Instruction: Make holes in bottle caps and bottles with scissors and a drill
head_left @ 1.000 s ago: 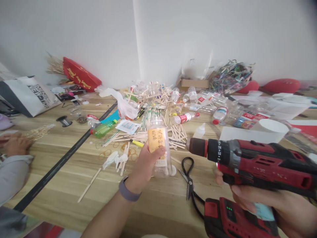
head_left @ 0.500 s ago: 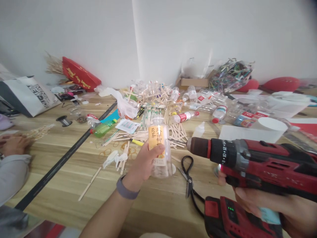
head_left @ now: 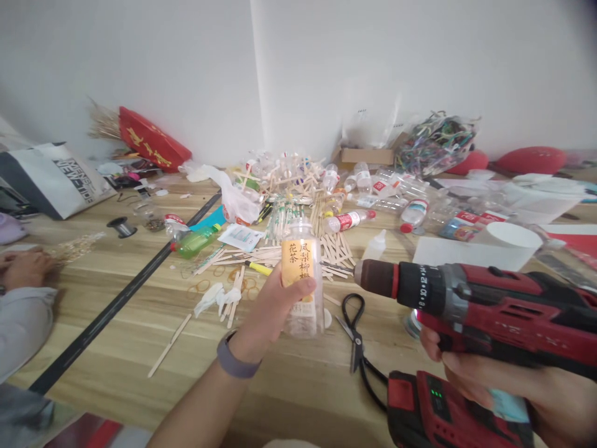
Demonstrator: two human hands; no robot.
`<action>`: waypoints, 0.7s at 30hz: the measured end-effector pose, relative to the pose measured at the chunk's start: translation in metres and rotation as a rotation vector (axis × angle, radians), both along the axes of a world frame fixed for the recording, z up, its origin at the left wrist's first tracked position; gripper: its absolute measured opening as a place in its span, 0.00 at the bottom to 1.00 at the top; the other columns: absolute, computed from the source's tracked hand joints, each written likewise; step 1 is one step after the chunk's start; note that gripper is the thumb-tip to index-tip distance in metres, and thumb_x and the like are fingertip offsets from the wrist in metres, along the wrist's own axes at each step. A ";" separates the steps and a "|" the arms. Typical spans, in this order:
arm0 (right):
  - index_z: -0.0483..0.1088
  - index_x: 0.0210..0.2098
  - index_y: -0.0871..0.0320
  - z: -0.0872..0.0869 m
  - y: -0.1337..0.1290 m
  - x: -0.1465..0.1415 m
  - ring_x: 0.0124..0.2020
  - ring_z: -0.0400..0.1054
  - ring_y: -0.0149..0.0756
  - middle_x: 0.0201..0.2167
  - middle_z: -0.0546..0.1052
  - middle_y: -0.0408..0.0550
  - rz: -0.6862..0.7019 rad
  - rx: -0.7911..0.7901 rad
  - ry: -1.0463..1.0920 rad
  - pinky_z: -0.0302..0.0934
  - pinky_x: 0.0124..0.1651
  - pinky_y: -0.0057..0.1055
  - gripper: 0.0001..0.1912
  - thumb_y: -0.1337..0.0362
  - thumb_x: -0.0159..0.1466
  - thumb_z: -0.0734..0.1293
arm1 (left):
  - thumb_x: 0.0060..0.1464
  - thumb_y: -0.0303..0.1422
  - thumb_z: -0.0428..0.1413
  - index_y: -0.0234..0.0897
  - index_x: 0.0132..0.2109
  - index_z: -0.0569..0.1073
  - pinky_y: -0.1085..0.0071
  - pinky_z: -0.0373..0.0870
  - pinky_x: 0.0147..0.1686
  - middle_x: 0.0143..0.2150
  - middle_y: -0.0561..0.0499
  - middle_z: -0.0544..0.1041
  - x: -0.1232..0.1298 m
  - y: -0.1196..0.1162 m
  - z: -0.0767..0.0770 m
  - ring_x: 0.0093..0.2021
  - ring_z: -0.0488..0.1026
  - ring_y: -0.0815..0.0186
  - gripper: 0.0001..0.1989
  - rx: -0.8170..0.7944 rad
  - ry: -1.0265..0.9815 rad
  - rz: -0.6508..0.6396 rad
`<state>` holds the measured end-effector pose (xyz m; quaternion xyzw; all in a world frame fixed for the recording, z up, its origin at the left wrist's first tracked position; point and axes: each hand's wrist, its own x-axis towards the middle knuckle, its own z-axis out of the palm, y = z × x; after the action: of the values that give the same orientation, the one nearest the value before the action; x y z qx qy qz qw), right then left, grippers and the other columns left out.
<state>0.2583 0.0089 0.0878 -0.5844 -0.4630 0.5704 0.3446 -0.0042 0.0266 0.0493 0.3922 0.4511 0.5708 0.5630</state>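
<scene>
My left hand (head_left: pixel 275 305) is wrapped round a clear plastic bottle (head_left: pixel 302 323) with a yellow label, held upright above the table with no cap visible on its mouth. My right hand (head_left: pixel 504 386) grips a red and black cordless drill (head_left: pixel 494 311), its chuck (head_left: pixel 373 275) pointing left toward the bottle and a gap between them. I cannot make out a bit in the chuck. Green lights glow on the drill's battery (head_left: pixel 433 398). Black-handled scissors (head_left: pixel 355 336) lie on the table between the bottle and the drill.
Wooden sticks (head_left: pixel 338 249) are heaped behind the bottle. Empty bottles (head_left: pixel 413 214) crowd the back right, near a curled white sheet (head_left: pixel 471 252). A green bottle (head_left: pixel 198 241) lies left, beside a black strip (head_left: pixel 125 295). Another person's hands (head_left: pixel 28 270) rest at the left edge.
The bottle has turned slightly in my left hand's grasp, so its label faces me more fully and reads sharper. My right hand and the drill have barely shifted.
</scene>
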 end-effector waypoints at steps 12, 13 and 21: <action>0.75 0.22 0.57 0.015 -0.014 -0.014 0.15 0.55 0.29 0.13 0.67 0.43 -0.111 -0.030 0.108 0.50 0.20 0.26 0.17 0.55 0.37 0.79 | 0.41 0.36 0.66 0.37 0.43 0.72 0.71 0.69 0.32 0.35 0.52 0.77 0.009 -0.001 0.009 0.34 0.73 0.65 0.21 0.003 0.032 0.033; 0.75 0.21 0.57 0.014 -0.013 -0.014 0.15 0.55 0.29 0.13 0.66 0.43 -0.107 -0.022 0.096 0.50 0.20 0.26 0.17 0.55 0.37 0.79 | 0.42 0.37 0.67 0.37 0.44 0.72 0.71 0.69 0.32 0.36 0.52 0.77 0.009 -0.001 0.009 0.34 0.73 0.65 0.21 0.007 0.043 0.028; 0.74 0.22 0.57 0.014 -0.011 -0.012 0.17 0.55 0.30 0.14 0.66 0.43 -0.070 -0.021 0.052 0.51 0.21 0.26 0.17 0.55 0.39 0.78 | 0.44 0.35 0.67 0.39 0.46 0.73 0.73 0.70 0.32 0.38 0.52 0.79 0.015 -0.005 0.016 0.36 0.75 0.65 0.21 0.044 0.091 -0.054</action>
<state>0.2461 -0.0019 0.1015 -0.5887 -0.4271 0.5779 0.3702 0.0107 0.0212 0.0652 0.4421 0.4530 0.5468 0.5481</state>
